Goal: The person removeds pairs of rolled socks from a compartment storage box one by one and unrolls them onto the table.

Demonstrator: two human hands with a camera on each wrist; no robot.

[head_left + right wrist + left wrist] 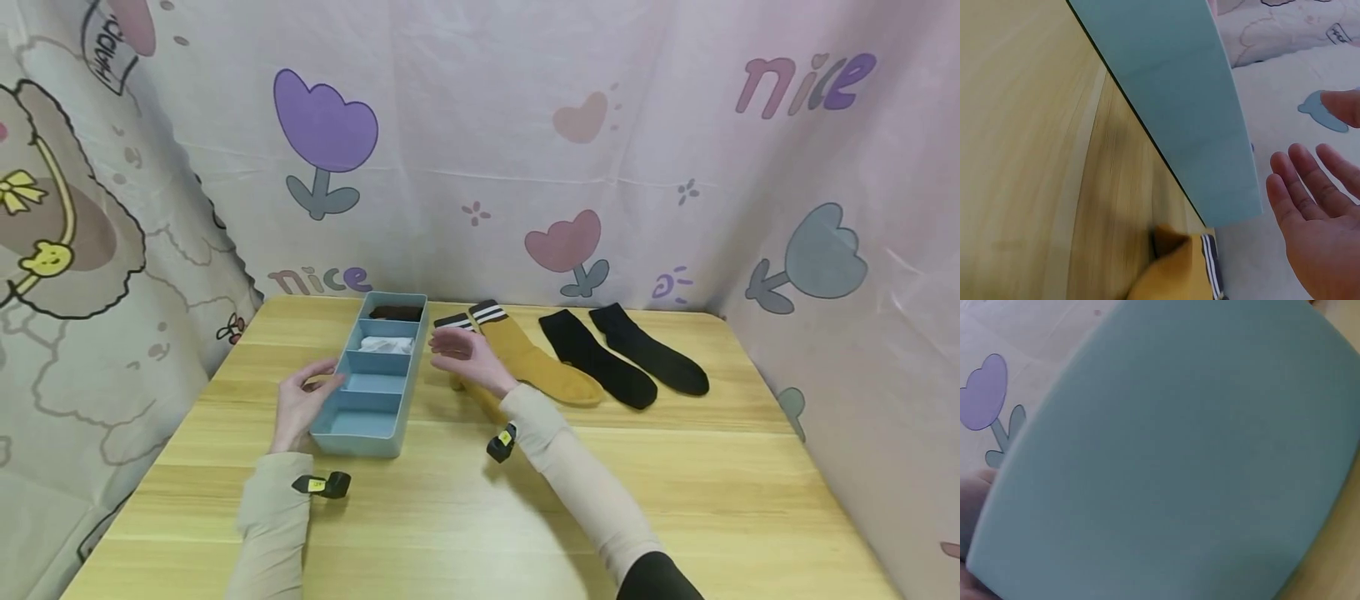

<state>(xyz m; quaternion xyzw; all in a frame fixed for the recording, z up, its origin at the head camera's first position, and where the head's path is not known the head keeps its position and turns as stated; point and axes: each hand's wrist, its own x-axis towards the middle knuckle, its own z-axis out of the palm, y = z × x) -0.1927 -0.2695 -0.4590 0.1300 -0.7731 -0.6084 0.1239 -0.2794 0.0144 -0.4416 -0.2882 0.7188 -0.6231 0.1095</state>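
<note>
A blue-grey divided storage box point(400, 408) stands on the table, its compartments in a row away from me. My left hand point(302, 404) grips its left side, fingertips and thumb at the rim; in the left wrist view, the box's near end wall point(1172, 456) hides most of that hand. My right hand point(471, 358) is held with fingers extended and nothing in them, just right of the box and over a mustard sock with striped cuff point(453, 322). The right wrist view shows the right palm point(1329, 244) beside the box's long side point(1179, 100).
Inside the box, a dark brown item point(396, 313) lies in the farthest compartment and a white item point(386, 344) in the one before it. Another mustard sock point(551, 371) and two black socks, one left point(597, 358) and one right point(651, 348), lie flat rightward. A printed curtain point(465, 125) hangs behind the table.
</note>
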